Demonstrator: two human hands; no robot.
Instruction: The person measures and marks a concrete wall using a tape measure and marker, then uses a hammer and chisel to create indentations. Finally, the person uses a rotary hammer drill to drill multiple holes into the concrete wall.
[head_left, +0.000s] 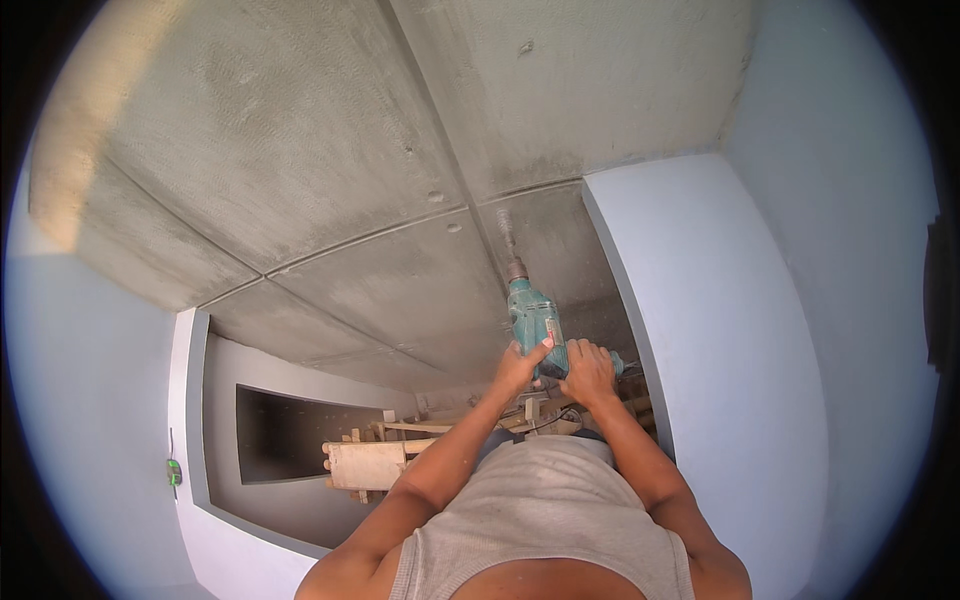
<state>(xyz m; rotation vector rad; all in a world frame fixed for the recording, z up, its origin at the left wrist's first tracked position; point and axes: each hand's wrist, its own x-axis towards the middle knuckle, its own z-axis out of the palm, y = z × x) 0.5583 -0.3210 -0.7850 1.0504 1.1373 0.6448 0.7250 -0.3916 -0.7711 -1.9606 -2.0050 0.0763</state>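
Note:
A teal power drill, dusty and with a metal chuck, is in both hands in the middle of the view. My left hand grips the left side of its body, thumb laid along the casing. On the other side, my right hand is closed round the drill's rear part; a teal end sticks out past the fingers. The bit points at a grey concrete surface with straight seams. A pale dusty streak lies at the bit, whose tip I cannot make out clearly.
Wooden boards are stacked or framed below left, beside a dark rectangular opening. A white wall panel stands close on the right. On the left white edge is a small green and black object.

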